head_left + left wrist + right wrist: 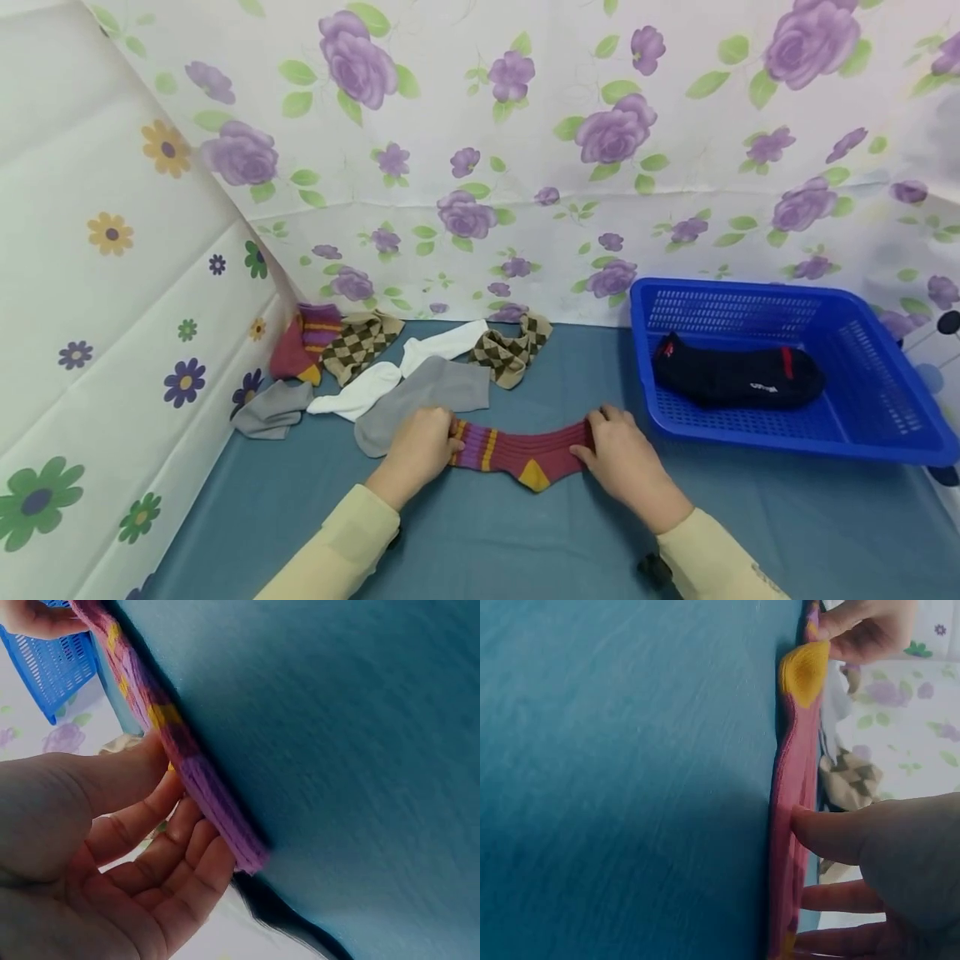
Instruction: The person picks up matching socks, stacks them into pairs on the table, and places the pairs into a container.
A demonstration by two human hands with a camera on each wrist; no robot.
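Observation:
A maroon sock (517, 450) with a yellow heel and a purple-and-yellow striped cuff lies stretched sideways on the blue-green cloth. My left hand (422, 446) pinches it at the striped cuff; in the left wrist view the thumb presses the sock's side, with the purple cuff edge (225, 814) sticking out past the fingers. At the toe end, my right hand (622, 458) holds the sock between thumb and fingers. The right wrist view shows the yellow heel (806, 673) between the two hands. Just beyond the left hand lies a flat grey sock (431, 396).
Behind the hands lie white socks (442, 346), checkered socks (362, 343), another maroon striped sock (296, 350) and a crumpled grey sock (272, 410). On the right stands a blue basket (892, 375) with dark socks (735, 375) inside. Flowered sheets (525, 167) hang behind and left.

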